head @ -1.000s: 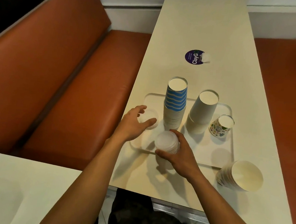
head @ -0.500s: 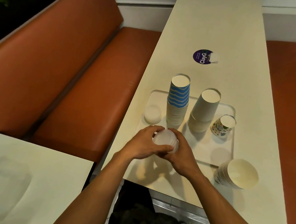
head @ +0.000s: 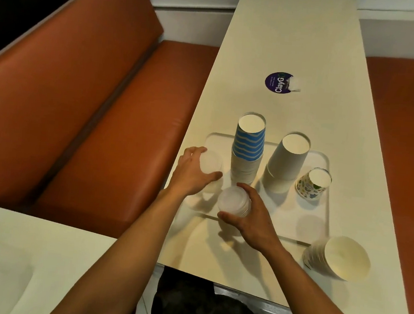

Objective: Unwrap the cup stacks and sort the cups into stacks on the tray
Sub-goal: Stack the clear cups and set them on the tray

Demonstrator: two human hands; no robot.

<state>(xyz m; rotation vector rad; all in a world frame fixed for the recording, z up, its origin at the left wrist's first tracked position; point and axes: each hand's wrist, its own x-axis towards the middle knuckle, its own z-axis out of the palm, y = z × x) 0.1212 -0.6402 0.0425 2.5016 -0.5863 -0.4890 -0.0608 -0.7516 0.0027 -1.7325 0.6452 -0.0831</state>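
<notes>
Hands both occupied — left hand (head: 190, 174) curled round a single translucent plastic cup (head: 209, 161) at the left end of the tray (head: 322, 211), right hand (head: 252, 218) gripping the translucent stack (head: 233, 201) by its sides, over the tray's near edge. Reads as mid-sort: peeling cups off one at a time, starting a plastic pile beside the blue-striped stack (head: 248, 145). Next, by judgement: seat the single cup, then pinch the following rim without crushing — thin, smooth, flexible walls, tightly nested. Also on the tray: a plain grey paper stack (head: 286, 160) and one patterned cup (head: 312, 184), all tapered. On the desk (head: 288, 38), lying sideways, a ribbed stack of wide paper cups (head: 337, 258), apparently unsorted.
</notes>
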